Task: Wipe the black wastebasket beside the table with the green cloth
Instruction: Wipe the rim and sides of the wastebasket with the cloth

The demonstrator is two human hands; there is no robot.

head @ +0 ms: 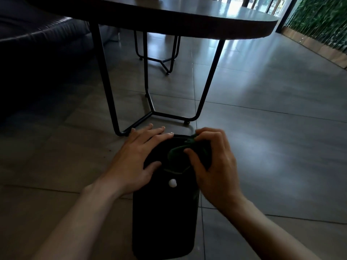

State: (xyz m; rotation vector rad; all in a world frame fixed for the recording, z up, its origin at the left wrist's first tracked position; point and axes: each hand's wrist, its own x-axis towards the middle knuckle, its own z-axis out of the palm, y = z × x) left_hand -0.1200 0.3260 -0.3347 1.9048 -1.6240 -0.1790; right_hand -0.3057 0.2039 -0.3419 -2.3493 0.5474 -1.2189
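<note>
**Two hands on a black bin**

The floor (262, 147) is the biggest thing here. It is made of big grey tiles, and they shine where the light hits them. A dark sofa (37, 44) sits at the far left.

Next is the table (187, 19). It has a dark round top and thin black metal legs that bend at the bottom and rest on the floor. A second set of thin legs shows farther back under it.

The black wastebasket (163, 222) is on the floor, just in front of the table legs and close to the person. It looks tall and very dark, with rounded corners. A small white spot (172, 183) sits on the side we can see.

The left hand (139, 156) lies flat on the far end of the wastebasket. Its fingers are spread out and straight, and it grips nothing. The thumb presses on the black side.

The right hand (214, 166) is curled tight around the green cloth (187, 149). The cloth is bunched up and dark green, and it touches the wastebasket by the right edge. A bit of it pokes out between the thumb and the fingers.

Both bare arms reach in from the bottom.
</note>
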